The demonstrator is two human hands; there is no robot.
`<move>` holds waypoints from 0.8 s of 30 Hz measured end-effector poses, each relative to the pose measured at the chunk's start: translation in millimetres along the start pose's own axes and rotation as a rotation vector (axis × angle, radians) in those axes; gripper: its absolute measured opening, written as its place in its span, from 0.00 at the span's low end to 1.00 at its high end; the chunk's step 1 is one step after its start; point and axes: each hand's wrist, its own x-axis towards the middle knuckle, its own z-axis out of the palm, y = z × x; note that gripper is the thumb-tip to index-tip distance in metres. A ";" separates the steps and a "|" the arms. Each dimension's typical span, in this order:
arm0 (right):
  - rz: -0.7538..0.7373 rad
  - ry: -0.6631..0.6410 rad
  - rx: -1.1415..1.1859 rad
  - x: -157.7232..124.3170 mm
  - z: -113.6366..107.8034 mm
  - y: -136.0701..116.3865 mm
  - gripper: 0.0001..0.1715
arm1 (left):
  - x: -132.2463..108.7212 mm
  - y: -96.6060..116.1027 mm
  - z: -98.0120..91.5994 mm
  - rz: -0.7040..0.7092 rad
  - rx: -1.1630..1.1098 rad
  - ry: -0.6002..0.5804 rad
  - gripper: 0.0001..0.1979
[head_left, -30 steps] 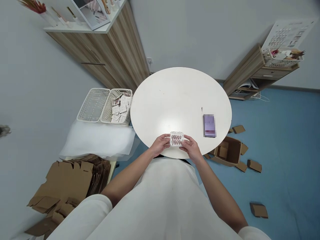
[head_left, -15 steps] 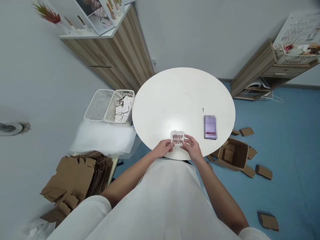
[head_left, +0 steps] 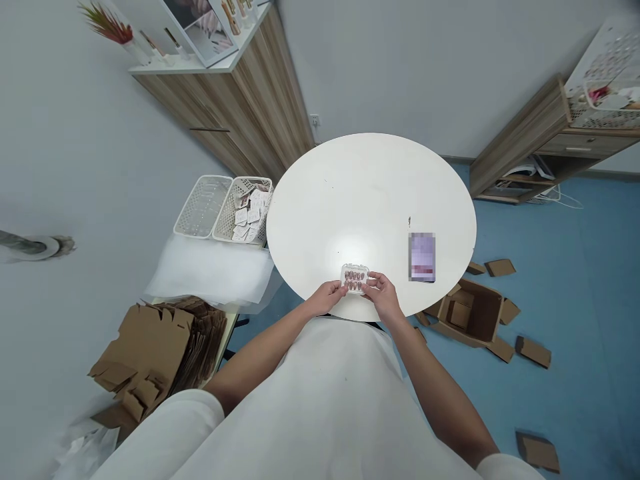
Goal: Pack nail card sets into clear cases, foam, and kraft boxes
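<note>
A small clear plastic box of pink press-on nails (head_left: 354, 277) is held over the near edge of the round white table (head_left: 370, 193). My left hand (head_left: 327, 297) grips its left side with fingers curled. On the box's right side, my right hand (head_left: 383, 297) pinches it with thumb and fingers. A purple phone (head_left: 422, 257) lies flat on the table to the right of my hands.
Two white mesh baskets (head_left: 223, 209) stand on a low side surface to the left, one holding several nail packs. Flat cardboard blanks (head_left: 160, 347) are stacked at lower left. An open cardboard box (head_left: 473, 313) and small folded boxes lie on the blue floor at right. Wooden cabinets stand by the wall.
My hands and the box stay nearly where they were; my fingers have shifted slightly on the box. The camera has turned a little, so the room appears shifted to the right.
</note>
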 end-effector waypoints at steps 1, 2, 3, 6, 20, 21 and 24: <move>0.005 0.013 0.002 1.4 -0.1 1.2 0.27 | 1.8 -1.7 1.3 -0.005 -0.017 0.003 0.20; 0.006 0.027 0.006 2.7 -0.4 2.2 0.27 | 3.4 -3.0 2.3 -0.011 -0.036 0.005 0.21; 0.002 0.037 0.012 3.7 -0.9 2.8 0.27 | 4.7 -3.9 2.8 -0.019 -0.056 0.010 0.21; -0.016 0.052 0.032 5.4 -3.8 2.7 0.27 | 5.3 -4.7 0.5 -0.035 -0.124 0.061 0.20; -0.024 0.022 -0.164 15.2 26.8 11.2 0.28 | -3.3 -15.5 -24.0 0.080 -0.116 0.317 0.26; -0.023 0.028 -0.194 17.0 33.0 11.3 0.28 | -3.9 -16.9 -29.0 0.078 -0.121 0.319 0.26; -0.005 0.037 -0.263 23.8 54.8 10.5 0.28 | -6.3 -21.3 -48.7 0.082 -0.147 0.310 0.26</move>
